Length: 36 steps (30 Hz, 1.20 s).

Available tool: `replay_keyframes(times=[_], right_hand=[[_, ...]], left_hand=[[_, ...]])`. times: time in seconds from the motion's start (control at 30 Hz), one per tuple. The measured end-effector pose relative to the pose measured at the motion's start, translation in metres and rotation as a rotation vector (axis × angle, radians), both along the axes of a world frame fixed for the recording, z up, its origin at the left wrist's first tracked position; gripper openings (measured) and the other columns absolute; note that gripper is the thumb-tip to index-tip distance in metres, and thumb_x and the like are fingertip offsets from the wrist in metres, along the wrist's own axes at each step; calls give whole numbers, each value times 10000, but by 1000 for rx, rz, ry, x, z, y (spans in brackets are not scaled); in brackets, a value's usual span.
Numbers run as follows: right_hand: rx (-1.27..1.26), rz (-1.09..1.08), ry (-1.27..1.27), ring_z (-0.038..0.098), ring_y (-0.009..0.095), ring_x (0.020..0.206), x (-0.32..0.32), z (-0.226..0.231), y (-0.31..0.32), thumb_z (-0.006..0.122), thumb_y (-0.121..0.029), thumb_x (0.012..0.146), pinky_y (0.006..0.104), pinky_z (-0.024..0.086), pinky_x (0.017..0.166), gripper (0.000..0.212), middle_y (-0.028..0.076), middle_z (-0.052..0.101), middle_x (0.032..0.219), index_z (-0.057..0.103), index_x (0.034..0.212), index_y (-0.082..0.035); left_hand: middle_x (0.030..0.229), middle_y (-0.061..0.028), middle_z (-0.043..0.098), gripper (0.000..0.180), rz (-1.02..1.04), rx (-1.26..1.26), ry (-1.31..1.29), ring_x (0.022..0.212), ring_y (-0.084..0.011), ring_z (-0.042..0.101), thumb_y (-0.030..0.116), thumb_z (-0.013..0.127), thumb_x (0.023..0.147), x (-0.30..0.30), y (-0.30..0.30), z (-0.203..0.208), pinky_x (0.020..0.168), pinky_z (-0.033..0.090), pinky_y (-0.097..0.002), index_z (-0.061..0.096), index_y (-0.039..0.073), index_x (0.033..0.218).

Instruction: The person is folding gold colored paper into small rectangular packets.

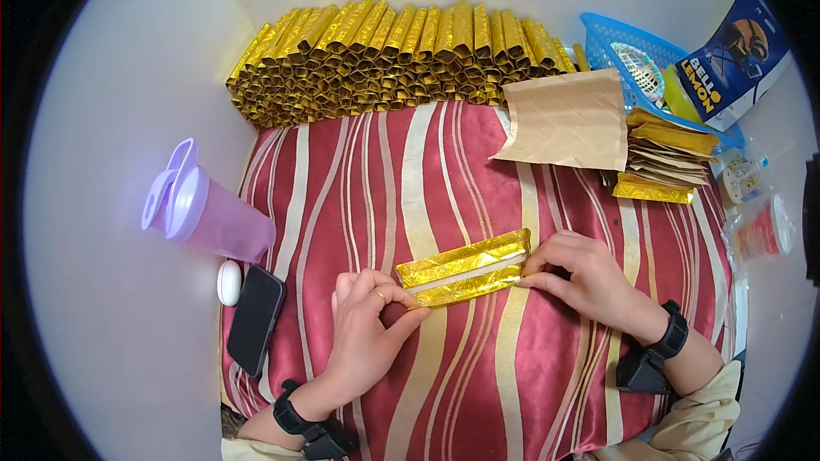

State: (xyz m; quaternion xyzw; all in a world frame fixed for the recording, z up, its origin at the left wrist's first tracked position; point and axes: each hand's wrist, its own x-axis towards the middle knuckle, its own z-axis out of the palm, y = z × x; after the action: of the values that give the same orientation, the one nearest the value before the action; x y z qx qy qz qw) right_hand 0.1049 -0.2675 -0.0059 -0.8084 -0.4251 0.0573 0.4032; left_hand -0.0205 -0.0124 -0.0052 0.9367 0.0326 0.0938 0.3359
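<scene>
A shiny gold foil paper strip (465,266), its long sides folded inward, lies on the striped red cloth before me. A pale line of its inner side shows along the middle. My left hand (367,320) pinches its left end between thumb and fingers. At the other end, my right hand (581,277) grips the right edge between thumb and forefinger. Both wrists carry black straps with small black devices.
A large stack of gold paper tubes (384,60) stands along the back wall. Brown paper sheets (568,124) and a folded gold paper pile (670,154) lie at right, near a blue basket (628,34). At left are a purple bottle (213,213), a white oval case (229,283) and a phone (256,321).
</scene>
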Motion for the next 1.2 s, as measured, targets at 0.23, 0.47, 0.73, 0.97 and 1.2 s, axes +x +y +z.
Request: replay_keyframes(times=[0.23,0.47,0.73,0.97,1.2], right_hand=[[-22,-14,-38,584,309,763,1,-2,3,709,-119,822,404,478,681,160,121,595,793,584,842,-21],[-57,-29,-33,558,295,750,2,0,5,715,-128,815,397,462,676,177,107,573,781,568,829,-30],[-22,-44,12,563,291,738,2,1,7,718,-103,809,395,460,668,176,108,591,775,562,836,-25],[-37,-31,-36,558,316,752,2,1,6,710,-82,806,407,456,681,169,122,583,781,553,827,-23],[-40,-6,-70,548,339,759,2,-2,7,709,-51,789,420,453,685,180,140,571,798,540,837,-10]], left_hand=[[894,-29,541,106,17,22,20,948,-218,443,56,750,760,0,0,-1,867,342,-334,653,75,799],[866,-33,518,131,45,-19,20,920,-216,435,56,758,754,4,-1,-2,833,345,-326,629,76,767],[862,-33,506,138,40,-20,28,922,-215,419,32,748,741,3,1,-3,840,335,-329,617,70,757],[869,-37,500,135,37,3,44,921,-221,414,36,742,749,5,-1,-1,843,331,-337,613,66,777],[938,-57,481,114,31,65,50,962,-251,402,85,729,789,3,-1,-2,865,327,-364,617,69,807]])
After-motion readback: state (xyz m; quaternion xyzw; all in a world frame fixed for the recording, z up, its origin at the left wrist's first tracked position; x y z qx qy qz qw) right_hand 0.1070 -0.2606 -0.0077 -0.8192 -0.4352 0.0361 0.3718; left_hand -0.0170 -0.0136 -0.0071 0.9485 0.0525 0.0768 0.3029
